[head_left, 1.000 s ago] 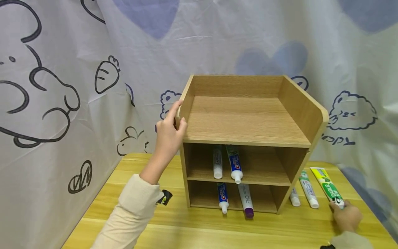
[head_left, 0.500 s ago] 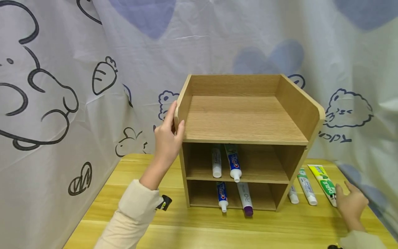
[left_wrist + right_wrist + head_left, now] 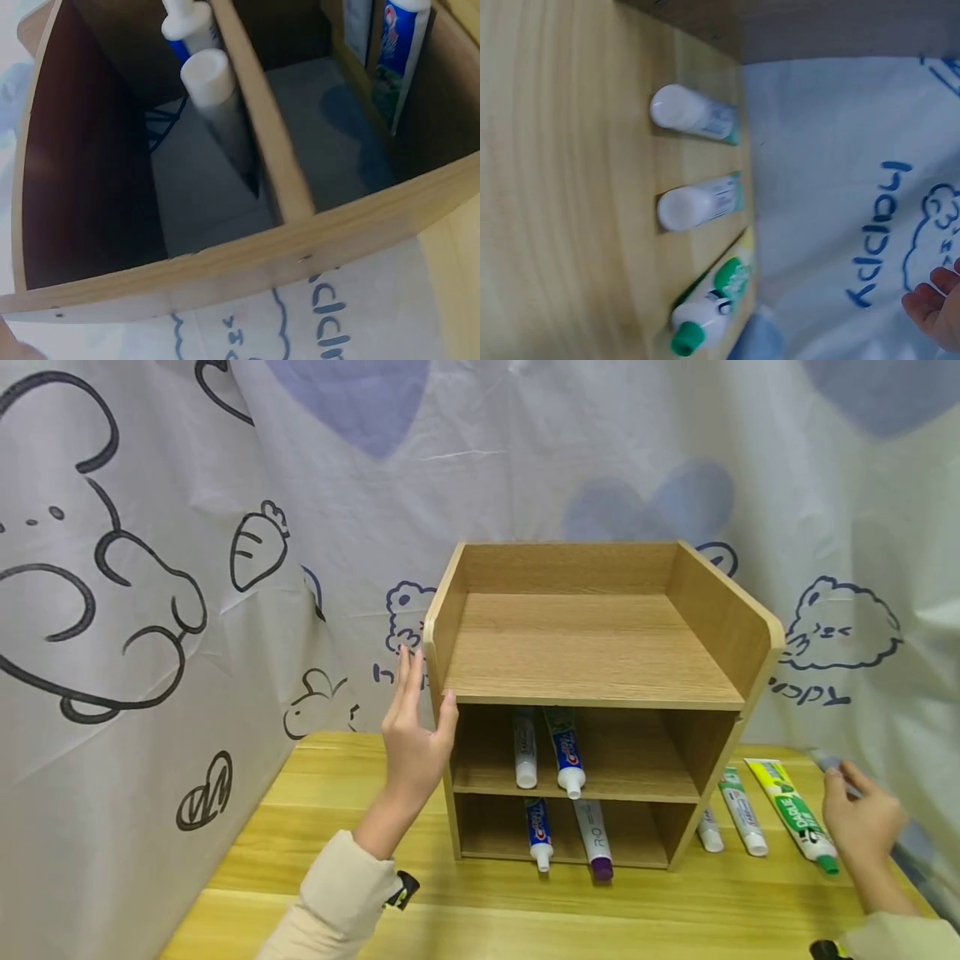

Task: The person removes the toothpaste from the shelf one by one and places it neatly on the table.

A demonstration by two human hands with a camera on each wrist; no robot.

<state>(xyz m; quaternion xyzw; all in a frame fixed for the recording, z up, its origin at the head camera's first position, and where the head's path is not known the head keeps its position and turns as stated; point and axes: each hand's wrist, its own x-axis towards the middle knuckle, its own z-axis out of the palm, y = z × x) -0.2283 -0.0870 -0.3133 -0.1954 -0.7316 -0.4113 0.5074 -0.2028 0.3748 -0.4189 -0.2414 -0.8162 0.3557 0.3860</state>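
Note:
My left hand (image 3: 416, 752), fingers straight, is beside the left panel of a wooden shelf unit (image 3: 592, 647); whether it touches is unclear. My right hand (image 3: 866, 822), loosely bent and holding nothing, hovers right of a yellow-green toothpaste tube (image 3: 791, 810) with a green cap. Left of that tube lie a green-and-white toothpaste tube (image 3: 744, 817) and a white-capped tube (image 3: 709, 832), partly hidden by the unit. The middle compartment holds a silvery-white tube (image 3: 525, 752) and a blue toothpaste tube (image 3: 567, 756). Below are another blue tube (image 3: 537, 828) and a white tube with purple cap (image 3: 593, 839).
The unit stands on a yellow wooden table (image 3: 480, 918). Its raised side panel (image 3: 723, 602) borders the top shelf on the right. A printed curtain (image 3: 337, 485) hangs behind and at the left, close to the table's edges.
My right hand has left the yellow-green tube, moving right and slightly up; its green cap now shows. My left hand has slid down from the top edge of the unit's left panel.

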